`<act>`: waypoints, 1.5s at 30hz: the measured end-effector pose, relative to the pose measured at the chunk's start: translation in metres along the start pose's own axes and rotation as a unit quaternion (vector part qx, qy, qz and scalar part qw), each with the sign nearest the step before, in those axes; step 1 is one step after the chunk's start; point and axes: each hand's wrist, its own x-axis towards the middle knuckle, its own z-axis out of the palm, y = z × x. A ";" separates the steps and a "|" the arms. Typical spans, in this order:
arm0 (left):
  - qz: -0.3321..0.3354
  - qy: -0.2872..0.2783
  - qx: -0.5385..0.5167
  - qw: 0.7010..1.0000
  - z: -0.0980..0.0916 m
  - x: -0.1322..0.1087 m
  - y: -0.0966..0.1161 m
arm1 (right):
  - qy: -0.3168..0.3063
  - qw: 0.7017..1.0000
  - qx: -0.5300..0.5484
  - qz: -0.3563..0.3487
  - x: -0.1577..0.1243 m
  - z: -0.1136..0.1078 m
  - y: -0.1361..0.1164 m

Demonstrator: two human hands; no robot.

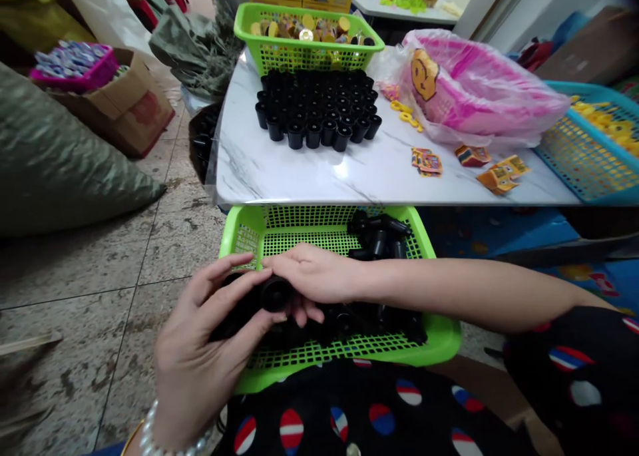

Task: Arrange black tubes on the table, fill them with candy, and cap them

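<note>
Far left, a full sack (60, 163) is seen on the floor, with a carton (120, 106) beyond it and wrapped items held in a magenta tray (108, 66) on top. At center-left, the left grip (207, 326) is curled in, fingers above and thumb below, and a dark round black piece (276, 293) is pinched between them over the green lower basket (446, 343). Piece is presented end-on; its full length can't be seen. Right grip (319, 276) is placed against the piece's right side, fingers part-curled; whether anything is held by it can't be told. Above, on the bench (279, 176), a close-packed block of black cups (328, 133) is stood upright in front of the green upper basket (309, 60), which is filled with yellow-topped parts (308, 22). Progress, as judged: the upright cups look set out, one piece is being handled, and a loose heap of black parts (379, 243) is left in the lower basket; total can't be counted. Further right, yellow bits (407, 115), small printed packets (426, 162) and a plastic-wrapped pink basket (479, 90) are laid out; far right, yellow parts are carried in a blue basket (564, 156).
</note>
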 end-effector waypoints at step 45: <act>0.014 -0.124 -0.081 0.989 0.000 0.003 -0.006 | 0.233 0.855 -0.282 -0.368 -0.043 0.009 0.025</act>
